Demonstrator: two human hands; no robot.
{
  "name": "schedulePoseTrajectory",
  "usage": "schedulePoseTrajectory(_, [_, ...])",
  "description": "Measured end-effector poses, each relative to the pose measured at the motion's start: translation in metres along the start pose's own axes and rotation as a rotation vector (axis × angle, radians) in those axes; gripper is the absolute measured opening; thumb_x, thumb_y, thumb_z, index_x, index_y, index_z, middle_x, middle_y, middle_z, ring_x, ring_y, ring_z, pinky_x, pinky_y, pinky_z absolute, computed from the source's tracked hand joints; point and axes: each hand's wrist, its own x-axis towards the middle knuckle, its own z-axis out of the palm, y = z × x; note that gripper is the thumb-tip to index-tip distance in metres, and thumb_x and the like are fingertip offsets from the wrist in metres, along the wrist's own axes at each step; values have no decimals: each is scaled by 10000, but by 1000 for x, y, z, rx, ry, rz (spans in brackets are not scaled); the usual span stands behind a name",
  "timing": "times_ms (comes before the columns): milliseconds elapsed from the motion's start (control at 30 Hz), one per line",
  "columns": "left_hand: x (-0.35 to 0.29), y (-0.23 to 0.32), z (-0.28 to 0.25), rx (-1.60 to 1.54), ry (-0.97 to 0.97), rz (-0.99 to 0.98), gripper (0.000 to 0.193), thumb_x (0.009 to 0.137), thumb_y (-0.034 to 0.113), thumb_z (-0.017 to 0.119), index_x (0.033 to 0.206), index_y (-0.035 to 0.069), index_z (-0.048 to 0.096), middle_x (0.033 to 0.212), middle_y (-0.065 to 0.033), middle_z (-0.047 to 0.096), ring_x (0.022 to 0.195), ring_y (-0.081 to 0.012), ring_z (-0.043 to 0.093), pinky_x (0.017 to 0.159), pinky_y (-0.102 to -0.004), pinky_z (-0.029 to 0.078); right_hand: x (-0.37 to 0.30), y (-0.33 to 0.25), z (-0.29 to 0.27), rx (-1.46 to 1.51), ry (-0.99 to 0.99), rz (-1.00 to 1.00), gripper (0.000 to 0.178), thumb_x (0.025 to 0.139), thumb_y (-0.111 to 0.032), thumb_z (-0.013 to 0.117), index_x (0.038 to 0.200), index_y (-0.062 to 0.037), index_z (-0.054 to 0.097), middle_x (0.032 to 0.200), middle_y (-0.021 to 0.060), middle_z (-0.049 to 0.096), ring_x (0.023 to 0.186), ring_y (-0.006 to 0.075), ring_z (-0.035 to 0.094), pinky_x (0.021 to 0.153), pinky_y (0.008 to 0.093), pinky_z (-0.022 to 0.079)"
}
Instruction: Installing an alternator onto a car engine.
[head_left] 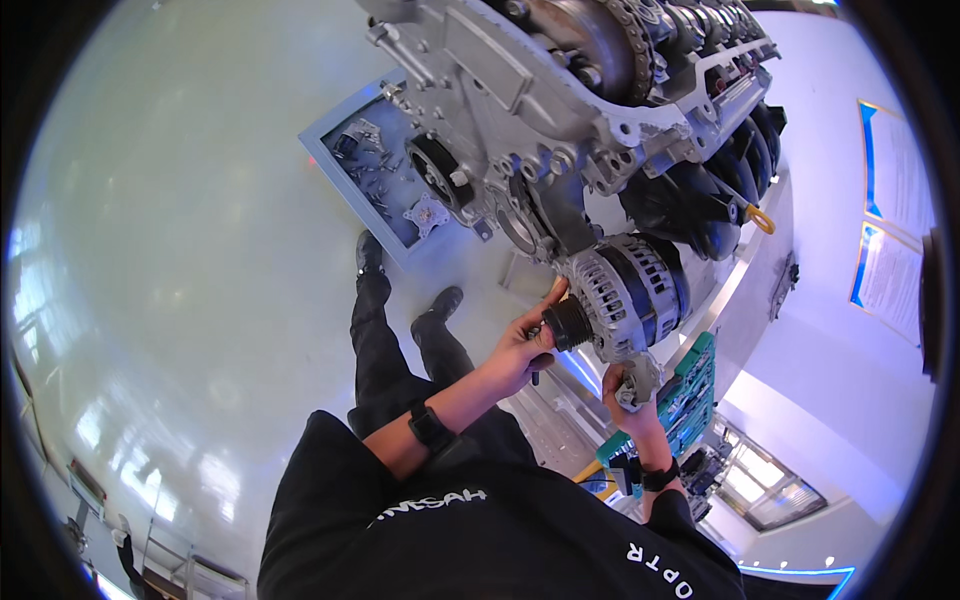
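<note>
A silver-and-black alternator (612,298) is beside the lower part of a large engine (500,85); whether it is fastened there I cannot tell. My left hand (520,350) curls around the ribbed black pulley (568,323) on its left end, index finger stretched along the pulley's far side. A short dark rod-like piece (535,376) pokes out below that hand; its kind is unclear. My right hand (622,405) closes under the alternator's grey metal bracket (638,380), supporting it from the near side. Some of the right fingers are hidden behind the bracket.
A grey-rimmed tray (345,190) with loose metal parts lies left of the engine. A green tool case (690,390) holding tools is right of my right hand. A yellow-ringed dipstick (760,219) sticks out of the engine. Framed sheets (890,270) hang on the right wall.
</note>
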Motion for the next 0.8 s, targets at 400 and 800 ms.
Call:
schedulePoseTrajectory(400, [1, -17, -16, -98, 24, -22, 864, 763, 516, 673, 1448, 194, 254, 1126, 35, 555, 776, -29, 471, 496, -175, 256, -8, 40, 17, 62, 84, 78, 137, 758, 50, 551, 878, -14, 563, 772, 23, 555, 733, 125, 535, 678, 262, 436])
schedulePoseTrajectory(800, [28, -46, -32, -186, 306, -358, 416, 826, 474, 593, 1094, 161, 538, 978, -10, 590, 851, -124, 559, 549, -222, 343, 2, 2, -1, -256, 97, 11, 89, 638, 7, 567, 718, -23, 542, 598, 41, 490, 536, 117, 448, 507, 275, 366])
